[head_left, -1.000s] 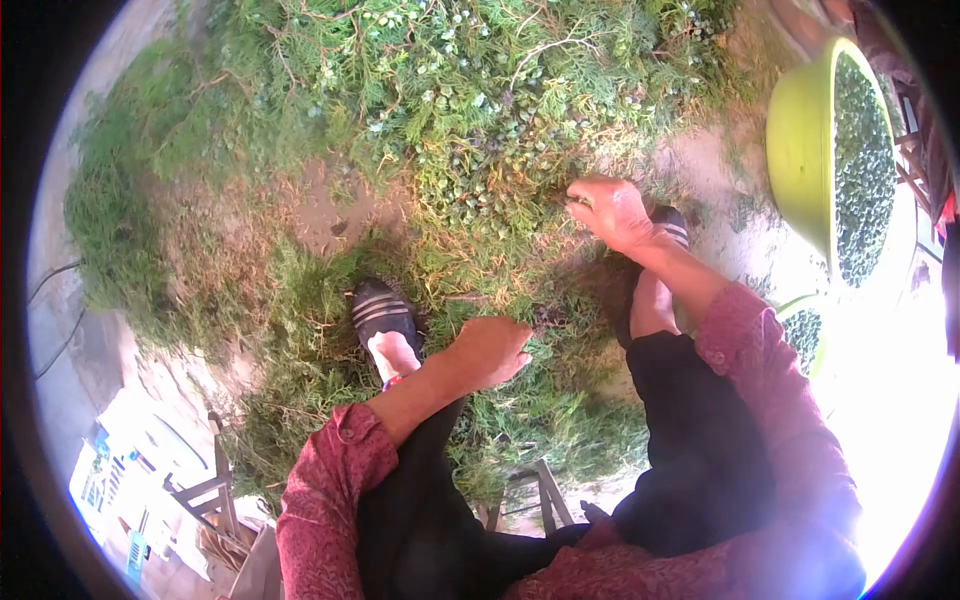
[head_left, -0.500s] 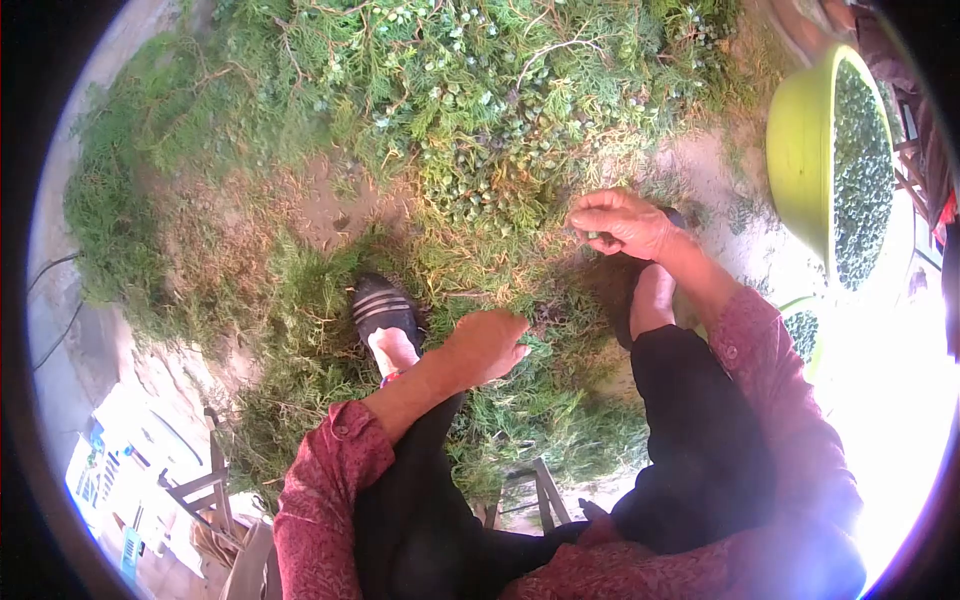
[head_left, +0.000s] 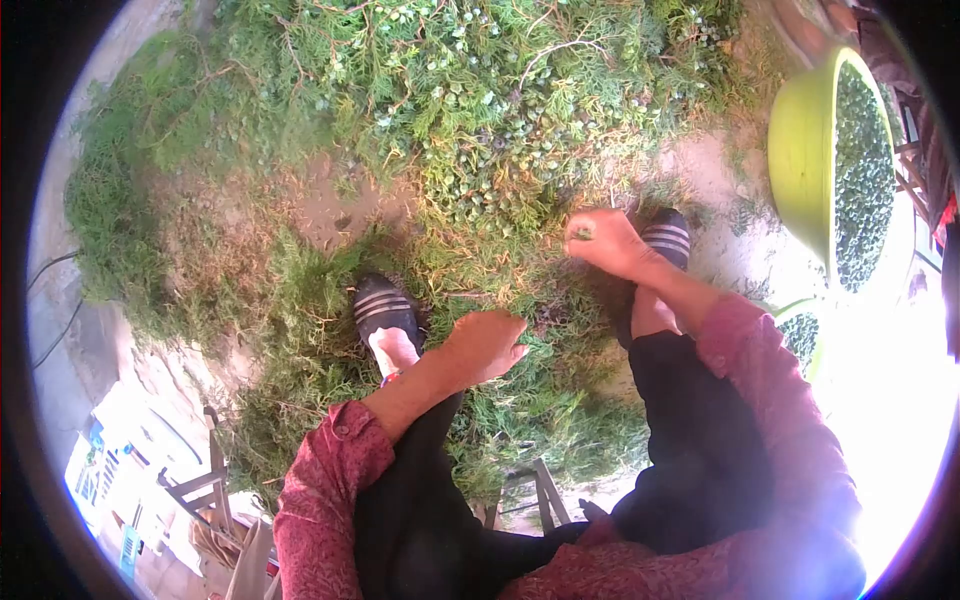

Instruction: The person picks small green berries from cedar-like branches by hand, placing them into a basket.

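Observation:
My right hand (head_left: 607, 243) is curled closed above the cuttings, beside my right shoe (head_left: 668, 235). A bit of green, which looks like a small green cone, shows between its fingers. My left hand (head_left: 487, 346) is closed in front of my left shoe (head_left: 383, 304), its back toward me. Green foliage shows by its thumb tip, but what its fingers hold is hidden. Beyond both hands lies a heap of evergreen branches (head_left: 450, 110) with scaly leaves and pale green cones. Loose cones (head_left: 490, 195) lie at its near edge.
At the right stands a lime-green tub (head_left: 800, 150) full of small green cones (head_left: 862, 180). Below it is a second green container (head_left: 803, 335), partly hidden by my right sleeve. Trimmed sprigs (head_left: 560, 430) cover the ground between my legs. Wooden stool legs (head_left: 540, 490) show underneath me.
My right hand has turned and its fingers have curled in more, and its wrist has shifted down and left, uncovering the right shoe. My left hand has hardly moved.

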Action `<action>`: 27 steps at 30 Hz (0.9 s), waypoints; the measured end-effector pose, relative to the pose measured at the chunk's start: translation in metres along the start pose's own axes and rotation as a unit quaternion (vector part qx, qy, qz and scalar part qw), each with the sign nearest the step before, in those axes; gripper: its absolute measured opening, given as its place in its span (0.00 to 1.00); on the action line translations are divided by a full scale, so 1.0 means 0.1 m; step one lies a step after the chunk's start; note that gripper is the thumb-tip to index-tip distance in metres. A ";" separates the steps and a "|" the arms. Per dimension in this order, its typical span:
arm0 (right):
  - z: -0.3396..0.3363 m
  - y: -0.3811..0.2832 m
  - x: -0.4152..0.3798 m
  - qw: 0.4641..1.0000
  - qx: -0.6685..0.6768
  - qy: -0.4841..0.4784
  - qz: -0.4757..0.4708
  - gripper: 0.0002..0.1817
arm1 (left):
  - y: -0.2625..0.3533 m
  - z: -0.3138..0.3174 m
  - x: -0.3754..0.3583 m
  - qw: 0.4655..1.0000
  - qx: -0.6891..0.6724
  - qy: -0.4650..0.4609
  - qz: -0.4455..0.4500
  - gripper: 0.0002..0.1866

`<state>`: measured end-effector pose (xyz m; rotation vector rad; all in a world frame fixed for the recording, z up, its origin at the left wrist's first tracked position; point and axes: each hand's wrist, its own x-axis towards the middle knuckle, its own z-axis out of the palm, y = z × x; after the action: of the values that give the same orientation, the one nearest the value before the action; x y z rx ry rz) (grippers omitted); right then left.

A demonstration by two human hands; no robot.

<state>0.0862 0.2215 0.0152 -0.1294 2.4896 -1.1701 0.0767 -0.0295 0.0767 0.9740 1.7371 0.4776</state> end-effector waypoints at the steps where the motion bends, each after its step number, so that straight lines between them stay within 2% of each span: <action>1: -0.06 -0.01 -0.04 1.000 0.001 -0.001 0.001 0.11 | -0.02 0.03 0.00 1.000 -0.003 0.016 -0.002 0.16; 2: -0.21 -0.12 -0.06 0.964 0.190 -0.111 0.152 0.10 | -0.03 0.04 0.00 0.999 -0.005 0.033 -0.004 0.15; 3: -0.31 -0.15 -0.09 0.858 0.364 -0.213 0.293 0.10 | -0.04 0.04 0.00 0.999 -0.005 0.033 -0.005 0.15; 4: -0.27 -0.01 -0.17 0.794 0.483 -0.237 0.282 0.09 | -0.04 0.04 0.00 0.999 -0.010 0.040 -0.003 0.15; 5: -0.28 -0.04 -0.18 0.794 0.483 -0.237 0.282 0.09 | -0.04 0.04 0.01 0.999 -0.014 0.047 -0.001 0.15; 7: -0.32 -0.13 -0.20 0.696 0.613 -0.243 0.284 0.09 | -0.03 0.04 0.01 0.999 -0.013 0.044 0.000 0.15; 8: -0.32 -0.19 -0.15 0.695 0.614 -0.243 0.284 0.09 | -0.03 0.04 0.01 0.999 -0.010 0.040 0.002 0.15; 10: -0.29 -0.29 0.02 0.760 0.533 -0.239 0.286 0.08 | 0.01 0.02 0.01 1.000 -0.010 0.028 0.002 0.15; 11: -0.24 -0.29 0.10 0.760 0.534 -0.238 0.284 0.08 | 0.02 0.00 0.01 1.000 -0.009 0.017 0.002 0.15; 13: -0.12 -0.26 0.22 0.909 0.313 -0.154 0.229 0.08 | 0.03 -0.02 0.01 1.000 -0.011 0.022 0.004 0.14; 14: -0.10 -0.28 0.25 0.967 0.165 -0.110 0.159 0.08 | 0.03 -0.03 0.01 1.000 -0.013 0.027 0.007 0.13; 15: -0.04 -0.25 0.25 0.967 0.165 -0.110 0.159 0.08 | 0.03 -0.02 0.02 1.000 -0.013 0.027 0.007 0.13; 16: 0.08 -0.19 0.24 0.996 0.049 -0.055 0.050 0.07 | 0.03 -0.01 0.03 1.000 -0.011 0.028 0.002 0.13; 17: 0.13 -0.21 0.25 0.996 -0.069 0.002 -0.061 0.07 | 0.03 0.00 0.03 1.000 -0.010 0.028 -0.004 0.13; 21: 0.23 -0.28 0.24 0.979 -0.199 -0.046 -0.019 0.07 | 0.04 0.00 0.02 1.000 -0.014 0.025 0.001 0.13; 25: 0.15 -0.12 0.17 0.979 -0.198 -0.032 -0.029 0.07 | 0.00 -0.01 0.00 1.000 -0.018 0.010 -0.013 0.14; 27: 0.09 -0.15 0.17 0.991 -0.124 -0.010 -0.045 0.08 | -0.02 0.04 0.01 0.999 -0.024 0.010 -0.017 0.15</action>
<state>0.0727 0.2006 0.0163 -0.3210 2.6271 -0.8818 0.0792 -0.0306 0.0734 0.9059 1.7502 0.5072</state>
